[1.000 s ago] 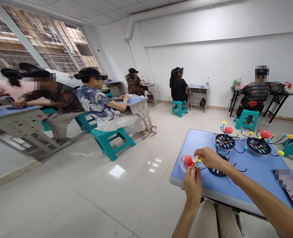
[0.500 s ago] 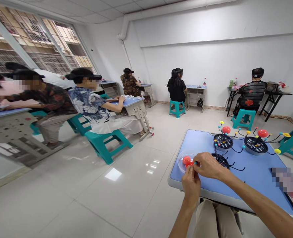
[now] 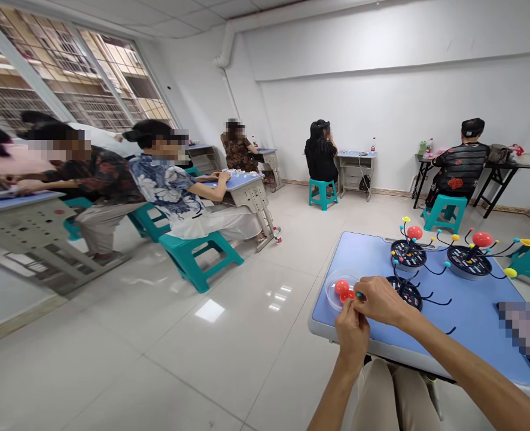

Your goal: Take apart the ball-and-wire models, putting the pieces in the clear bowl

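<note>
Over the near left corner of the blue desk [image 3: 368, 251], my two hands meet fingertip to fingertip. My right hand [image 3: 379, 299] pinches a small teal ball [image 3: 359, 296]. Just below it, my left hand [image 3: 353, 332] has its fingers pressed together; whatever they grip is hidden. Beside the fingertips is a clear round dish [image 3: 327, 294] with a red ball [image 3: 341, 288] and red rounded pieces [image 3: 346, 297] in it. Partly behind my right hand stands a planet model [image 3: 408, 294] with a round black base and bent black arms.
Two planet models with red centre balls, one on the left [image 3: 407, 254] and one on the right [image 3: 469, 263], stand farther back. A loose black rod [image 3: 451, 330] lies near my right forearm. A phone [image 3: 525, 341] rests at the right edge. Several people sit at other desks.
The view has shifted slightly, so the desk appears a little farther right. My hands remain together by the dish, with the teal ball still in the right fingers.
</note>
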Available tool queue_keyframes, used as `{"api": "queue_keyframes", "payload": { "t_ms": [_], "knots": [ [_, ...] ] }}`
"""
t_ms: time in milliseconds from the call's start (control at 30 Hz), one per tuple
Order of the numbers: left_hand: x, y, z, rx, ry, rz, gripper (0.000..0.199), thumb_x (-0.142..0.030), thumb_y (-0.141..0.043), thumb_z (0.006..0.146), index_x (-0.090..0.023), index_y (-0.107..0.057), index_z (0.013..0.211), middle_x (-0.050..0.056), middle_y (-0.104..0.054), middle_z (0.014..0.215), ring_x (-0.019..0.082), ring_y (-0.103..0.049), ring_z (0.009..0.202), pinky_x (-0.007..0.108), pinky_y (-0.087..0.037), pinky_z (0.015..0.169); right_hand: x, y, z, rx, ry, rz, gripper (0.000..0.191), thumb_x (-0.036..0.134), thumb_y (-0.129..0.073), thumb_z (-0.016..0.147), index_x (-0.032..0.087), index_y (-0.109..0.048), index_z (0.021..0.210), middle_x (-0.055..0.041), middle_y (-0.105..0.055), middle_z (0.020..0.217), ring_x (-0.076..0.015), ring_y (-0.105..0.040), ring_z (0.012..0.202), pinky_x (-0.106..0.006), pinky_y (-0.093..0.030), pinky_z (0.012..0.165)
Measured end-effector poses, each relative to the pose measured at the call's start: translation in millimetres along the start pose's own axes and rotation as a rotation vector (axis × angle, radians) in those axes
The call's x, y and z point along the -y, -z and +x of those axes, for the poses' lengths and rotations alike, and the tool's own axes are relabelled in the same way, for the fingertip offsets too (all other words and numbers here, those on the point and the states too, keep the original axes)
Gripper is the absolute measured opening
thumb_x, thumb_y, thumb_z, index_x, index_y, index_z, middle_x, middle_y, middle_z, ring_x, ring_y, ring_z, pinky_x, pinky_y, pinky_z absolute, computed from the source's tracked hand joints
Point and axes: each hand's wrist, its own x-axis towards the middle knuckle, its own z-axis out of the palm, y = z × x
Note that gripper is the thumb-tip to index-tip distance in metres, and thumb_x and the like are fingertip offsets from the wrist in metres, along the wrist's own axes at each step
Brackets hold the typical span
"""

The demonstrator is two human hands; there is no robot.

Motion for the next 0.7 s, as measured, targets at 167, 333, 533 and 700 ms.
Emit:
{"api": "queue_keyframes", "payload": {
  "t_ms": [167,333,533,700],
  "knots": [
    [0.4,-3.4,-5.8,0.015,0.013,-0.005,0.028,-0.001,-0.040,0.081,-0.017,-0.063,0.078,0.001,-0.060,0.067,0.012,-0.056,0.056,0.021,-0.043,0.052,1.1,-5.2,-5.9,-0.028,-0.081,-0.022,0.014,0.015,-0.052,0.077,0.017,-0.057,0.064,-0.0003,-0.057,0.064,-0.0097,-0.039,0.056,-0.025,-0.019,0.054],
    [2.2,-10.2,-18.5,0.006,0.042,-0.015,0.024,-0.011,-0.042,0.093,-0.018,-0.064,0.085,0.001,-0.061,0.069,0.012,-0.057,0.058,0.022,-0.046,0.055,6.4,14.3,3.1,-0.137,-0.044,-0.194,0.021,0.016,-0.045,0.088,0.015,-0.065,0.081,-0.0066,-0.064,0.080,-0.0135,-0.052,0.065,-0.028,-0.022,0.058],
    [1.5,-14.0,-20.0,-0.029,0.074,-0.025,0.021,-0.018,-0.045,0.097,-0.018,-0.066,0.096,0.006,-0.067,0.081,0.015,-0.065,0.070,0.027,-0.052,0.064,1.6,22.9,33.8,0.147,-0.054,-0.232,0.029,0.012,-0.045,0.088,0.016,-0.069,0.103,-0.0106,-0.070,0.100,-0.0186,-0.064,0.085,-0.027,-0.031,0.062],
    [2.1,-13.7,-18.4,-0.019,0.093,-0.036,0.024,-0.020,-0.046,0.097,-0.017,-0.064,0.112,0.011,-0.071,0.099,0.019,-0.069,0.089,0.034,-0.057,0.077,5.2,3.0,48.1,0.305,-0.110,-0.268,0.029,0.005,-0.054,0.081,0.013,-0.071,0.104,-0.0163,-0.071,0.103,-0.0235,-0.068,0.093,-0.027,-0.040,0.067]
  ]
}}
